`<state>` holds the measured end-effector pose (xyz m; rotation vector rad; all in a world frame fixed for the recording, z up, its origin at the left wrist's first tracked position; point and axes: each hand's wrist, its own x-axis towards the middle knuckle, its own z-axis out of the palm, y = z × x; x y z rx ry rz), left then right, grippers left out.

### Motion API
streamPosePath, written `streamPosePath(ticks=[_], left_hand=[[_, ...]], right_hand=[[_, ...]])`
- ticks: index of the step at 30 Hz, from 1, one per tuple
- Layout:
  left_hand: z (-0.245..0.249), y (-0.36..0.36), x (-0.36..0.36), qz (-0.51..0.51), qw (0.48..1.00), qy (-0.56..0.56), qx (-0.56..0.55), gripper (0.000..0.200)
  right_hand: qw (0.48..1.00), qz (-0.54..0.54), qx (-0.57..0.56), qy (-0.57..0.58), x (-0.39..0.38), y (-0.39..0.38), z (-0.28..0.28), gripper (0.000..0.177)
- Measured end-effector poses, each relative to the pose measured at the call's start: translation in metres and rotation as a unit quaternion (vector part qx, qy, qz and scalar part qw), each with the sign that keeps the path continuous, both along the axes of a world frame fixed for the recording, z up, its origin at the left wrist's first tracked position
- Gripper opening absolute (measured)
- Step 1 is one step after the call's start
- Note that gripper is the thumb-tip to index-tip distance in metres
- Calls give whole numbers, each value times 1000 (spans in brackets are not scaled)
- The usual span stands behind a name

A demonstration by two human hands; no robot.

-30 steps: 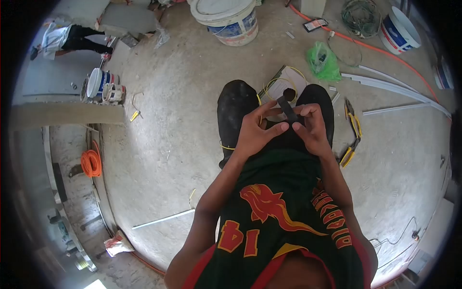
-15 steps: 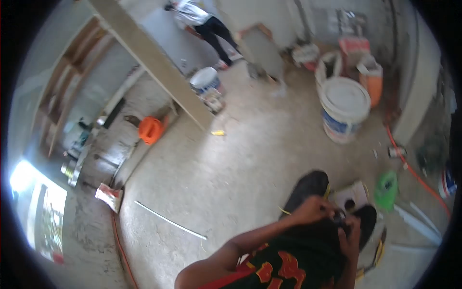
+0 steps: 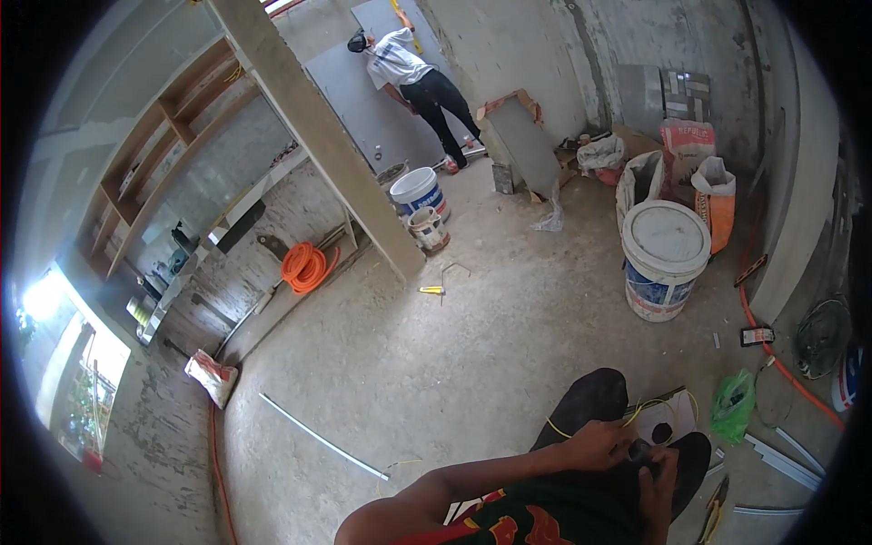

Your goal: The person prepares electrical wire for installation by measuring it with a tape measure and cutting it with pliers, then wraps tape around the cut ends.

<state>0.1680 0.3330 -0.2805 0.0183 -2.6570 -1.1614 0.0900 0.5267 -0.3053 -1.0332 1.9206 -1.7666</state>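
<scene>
My left hand (image 3: 599, 445) and my right hand (image 3: 660, 479) meet above my lap, fingers closed around a small dark object (image 3: 642, 451) whose kind I cannot make out. Just beyond them, between my dark shoes, lies a pale flat panel (image 3: 647, 420) with a round dark hole or disc. Thin yellow wire (image 3: 692, 413) curls over it and passes by the left shoe (image 3: 595, 398). Yellow-handled pliers (image 3: 715, 518) rest on the floor to the right of my right hand.
A lidded bucket (image 3: 668, 259) stands ahead, near an orange sack (image 3: 715, 204). To the right are a green plastic bag (image 3: 732, 406), white trunking strips (image 3: 786, 463) and an orange cord (image 3: 804, 391). Another person (image 3: 418, 82) works at the far wall. A post (image 3: 313, 136) slants across the view.
My view has tilted up, so the room sits lower in the picture and more of the far wall shows. Both hands stay together around the dark object.
</scene>
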Motion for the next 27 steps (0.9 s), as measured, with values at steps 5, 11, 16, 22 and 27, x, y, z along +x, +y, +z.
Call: streamPosePath(ticks=[5,11,16,22,27], left_hand=[[-24,-8,-7,9,987,-37,158,14],[-3,-8,-8,-14,978,-50,201,15],[-6,-7,-9,-28,982,-52,180,18],[-6,-13,-9,-254,936,-128,209,29],[-12,-6,-11,-273,910,-79,303,36]], right_hand=[[995,-4,-54,-79,0,2,-10,26],[1000,-12,-12,-19,-1,5,1,23],[989,-12,-75,-124,-3,5,-17,31],[983,4,-59,-173,-3,-17,-19,41],[972,-88,17,-218,11,-39,-36,20]])
